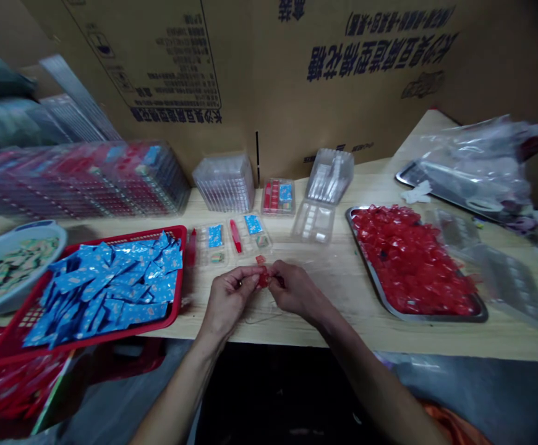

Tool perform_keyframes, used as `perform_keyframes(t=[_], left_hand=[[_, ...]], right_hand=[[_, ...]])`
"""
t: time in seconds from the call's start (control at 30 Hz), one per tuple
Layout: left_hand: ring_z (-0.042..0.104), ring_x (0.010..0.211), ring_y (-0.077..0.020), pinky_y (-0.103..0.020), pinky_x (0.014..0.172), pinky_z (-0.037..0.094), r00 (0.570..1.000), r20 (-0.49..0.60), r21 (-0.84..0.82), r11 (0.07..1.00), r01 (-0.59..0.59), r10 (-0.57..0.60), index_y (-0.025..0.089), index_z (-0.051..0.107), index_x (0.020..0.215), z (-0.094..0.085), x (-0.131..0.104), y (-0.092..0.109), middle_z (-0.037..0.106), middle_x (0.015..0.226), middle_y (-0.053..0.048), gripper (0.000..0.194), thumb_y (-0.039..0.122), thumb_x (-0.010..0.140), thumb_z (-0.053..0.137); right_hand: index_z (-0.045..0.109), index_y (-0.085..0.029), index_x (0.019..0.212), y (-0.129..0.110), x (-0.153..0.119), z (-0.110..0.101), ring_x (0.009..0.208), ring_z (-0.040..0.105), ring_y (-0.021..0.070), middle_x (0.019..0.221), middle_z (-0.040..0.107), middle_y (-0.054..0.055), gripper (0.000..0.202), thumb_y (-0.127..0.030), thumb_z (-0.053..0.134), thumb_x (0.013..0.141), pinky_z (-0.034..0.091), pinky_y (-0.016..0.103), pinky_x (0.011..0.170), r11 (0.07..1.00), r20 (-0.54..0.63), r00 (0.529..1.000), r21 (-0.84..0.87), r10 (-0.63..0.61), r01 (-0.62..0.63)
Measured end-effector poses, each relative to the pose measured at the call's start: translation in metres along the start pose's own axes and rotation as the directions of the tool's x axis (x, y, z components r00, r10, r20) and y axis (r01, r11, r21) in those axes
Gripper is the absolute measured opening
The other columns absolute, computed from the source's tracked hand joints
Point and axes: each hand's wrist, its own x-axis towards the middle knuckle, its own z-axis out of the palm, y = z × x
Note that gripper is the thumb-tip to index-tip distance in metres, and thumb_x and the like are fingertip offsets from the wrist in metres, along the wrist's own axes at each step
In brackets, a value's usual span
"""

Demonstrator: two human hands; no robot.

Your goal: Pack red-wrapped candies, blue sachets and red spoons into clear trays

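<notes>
Near the table's front edge, my left hand (235, 292) and my right hand (292, 285) meet with fingers pinched together. Between them they grip a small red see-through piece (263, 278), much like those on the metal tray; its exact kind is hard to make out. Another red bit (260, 259) shows just beyond my fingertips. Under my hands lies a clear plastic tray (262, 312), mostly hidden. Just behind stand two filled clear trays, one (251, 236) with a red pen-shaped item and a blue packet, the other (208, 245) similarly filled.
A red basket (179, 303) of blue packets (115, 284) and a bowl (60, 238) are on the left. Stacked filled boxes (78, 179) and clear boxes (225, 182) line the back. At right, a metal tray (375, 287) holds red pieces (408, 259). Cardboard (260, 74) walls the rear.
</notes>
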Motion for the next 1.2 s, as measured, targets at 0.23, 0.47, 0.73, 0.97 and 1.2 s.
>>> perform_keyframes(t=[0.23,0.47,0.73,0.97,1.2], left_hand=[[0.066,0.082,-0.0190,-0.028,0.079,0.050,0.979,0.052,0.344,0.917,-0.202,0.196,0.021,0.078,0.092,-0.013,-0.004,0.000,0.075,0.088,-0.006,0.016,0.026,0.078,0.073],[0.068,0.093,-0.0208,-0.031,0.083,0.053,0.844,0.430,0.613,0.582,-0.534,0.321,0.025,0.077,0.094,-0.007,-0.001,-0.031,0.073,0.098,-0.008,0.029,0.011,0.086,0.053],[0.067,0.093,-0.0195,-0.028,0.080,0.054,0.830,0.401,0.598,0.576,-0.558,0.389,0.023,0.074,0.107,-0.006,-0.013,-0.034,0.067,0.102,-0.011,0.028,0.016,0.093,0.051],[0.064,0.105,-0.0213,-0.033,0.091,0.053,0.835,0.292,0.516,0.659,-0.548,0.465,0.022,0.069,0.119,0.021,-0.012,-0.016,0.066,0.112,-0.010,0.031,0.021,0.089,0.062],[0.067,0.091,-0.0172,-0.027,0.081,0.052,0.927,0.188,0.378,0.848,-0.372,0.323,0.020,0.074,0.103,0.016,0.009,-0.022,0.072,0.101,-0.006,0.018,0.024,0.089,0.062]], right_hand=[[0.056,-0.019,0.089,0.019,-0.011,-0.007,0.044,0.046,0.0093,0.056,0.047,-0.008,0.024,-0.041,0.057,0.082,0.041,0.022,0.041,0.827,0.074,0.966,0.504,0.246,-0.249],[0.056,-0.018,0.091,0.026,-0.014,0.015,0.047,0.047,0.0092,0.058,0.049,-0.008,0.028,-0.040,0.063,0.075,0.045,0.023,0.042,0.755,0.034,0.942,0.589,0.335,-0.289],[0.059,-0.019,0.085,0.020,-0.016,0.002,0.057,0.053,0.0136,0.064,0.054,-0.003,0.032,-0.046,0.070,0.072,0.045,0.027,0.050,0.453,0.162,0.913,0.827,0.374,-0.332],[0.070,-0.018,0.087,0.007,-0.021,0.001,0.084,0.061,0.0188,0.090,0.070,0.006,0.022,-0.032,0.063,0.072,0.046,0.030,0.073,0.454,0.120,0.969,0.866,0.215,-0.208],[0.069,-0.016,0.098,0.014,-0.014,-0.005,0.069,0.058,0.0146,0.077,0.068,0.001,0.030,-0.025,0.057,0.072,0.046,0.030,0.068,0.653,0.115,0.985,0.738,0.127,-0.171]])
